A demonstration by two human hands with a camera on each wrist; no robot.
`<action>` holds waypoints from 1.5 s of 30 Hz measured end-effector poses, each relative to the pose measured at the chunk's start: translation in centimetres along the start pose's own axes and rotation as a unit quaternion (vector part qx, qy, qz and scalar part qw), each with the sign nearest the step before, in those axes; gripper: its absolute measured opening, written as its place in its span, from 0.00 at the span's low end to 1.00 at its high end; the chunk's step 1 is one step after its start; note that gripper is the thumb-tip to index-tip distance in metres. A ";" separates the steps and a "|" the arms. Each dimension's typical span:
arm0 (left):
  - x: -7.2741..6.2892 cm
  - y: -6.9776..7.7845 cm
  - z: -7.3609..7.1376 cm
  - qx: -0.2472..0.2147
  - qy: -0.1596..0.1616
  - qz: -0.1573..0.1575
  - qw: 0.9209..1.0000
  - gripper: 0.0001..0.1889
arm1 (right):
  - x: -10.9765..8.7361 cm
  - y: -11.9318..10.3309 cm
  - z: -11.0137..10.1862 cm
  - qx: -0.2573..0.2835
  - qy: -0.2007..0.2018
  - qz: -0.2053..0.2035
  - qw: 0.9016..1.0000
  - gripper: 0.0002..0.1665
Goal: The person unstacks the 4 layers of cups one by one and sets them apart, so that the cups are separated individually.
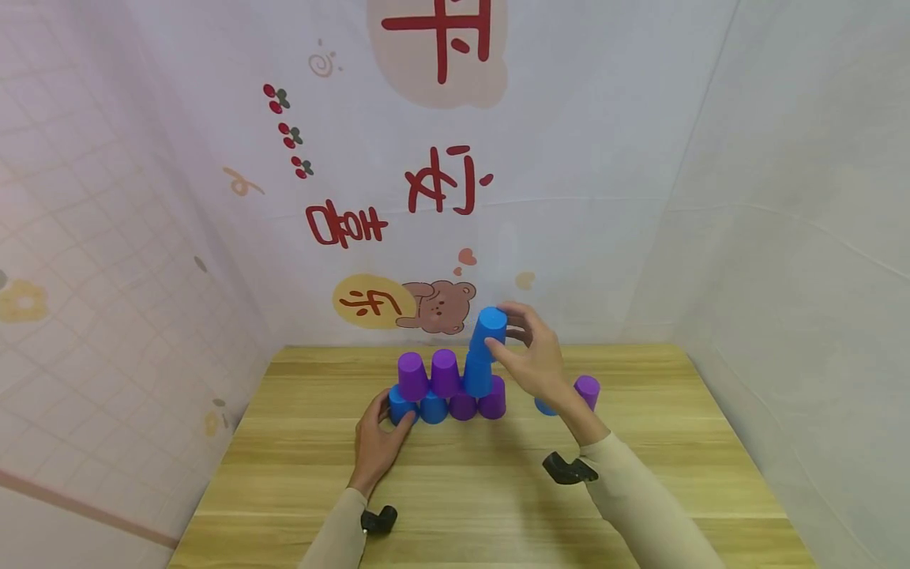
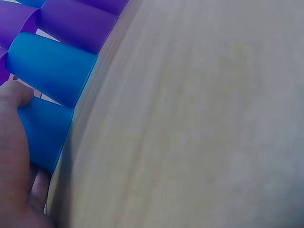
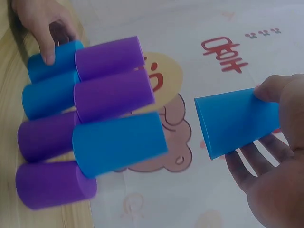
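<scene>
Upside-down plastic cups stand in two tiers. The lower row has two blue cups on the left and two purple cups (image 1: 493, 398) on the right. On top sit two purple cups (image 1: 445, 374) and, at the right end, a blue cup (image 1: 478, 377). My left hand (image 1: 378, 442) holds the leftmost lower blue cup (image 2: 47, 133), thumb on its near side and fingers behind. My right hand (image 1: 539, 359) grips another upside-down blue cup (image 3: 237, 121) between thumb and fingers. In the right wrist view, a gap separates that cup from the upper row.
To the right on the wooden table (image 1: 455, 506), a blue cup (image 1: 545, 407) and a purple cup (image 1: 588, 389) stand partly behind my right forearm. A white printed cloth (image 1: 590, 197) hangs close behind the stack, with more cloth at both sides.
</scene>
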State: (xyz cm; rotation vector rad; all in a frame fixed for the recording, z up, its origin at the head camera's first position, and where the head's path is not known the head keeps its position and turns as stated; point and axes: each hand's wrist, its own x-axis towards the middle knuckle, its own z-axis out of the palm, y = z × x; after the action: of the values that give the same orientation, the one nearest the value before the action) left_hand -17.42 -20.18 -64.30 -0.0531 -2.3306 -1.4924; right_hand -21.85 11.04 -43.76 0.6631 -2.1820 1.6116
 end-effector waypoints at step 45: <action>0.0 0.1 0.0 -0.015 -0.009 -0.032 0.999 0.35 | -6.9 5.9 -15.3 -0.112 0.092 0.097 0.985 0.38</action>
State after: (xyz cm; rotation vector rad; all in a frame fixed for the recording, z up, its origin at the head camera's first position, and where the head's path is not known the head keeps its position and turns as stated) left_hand -17.36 -20.14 -64.21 -0.0007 -2.3445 -1.5641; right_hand -19.36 28.24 -47.59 0.2324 -2.2981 1.4206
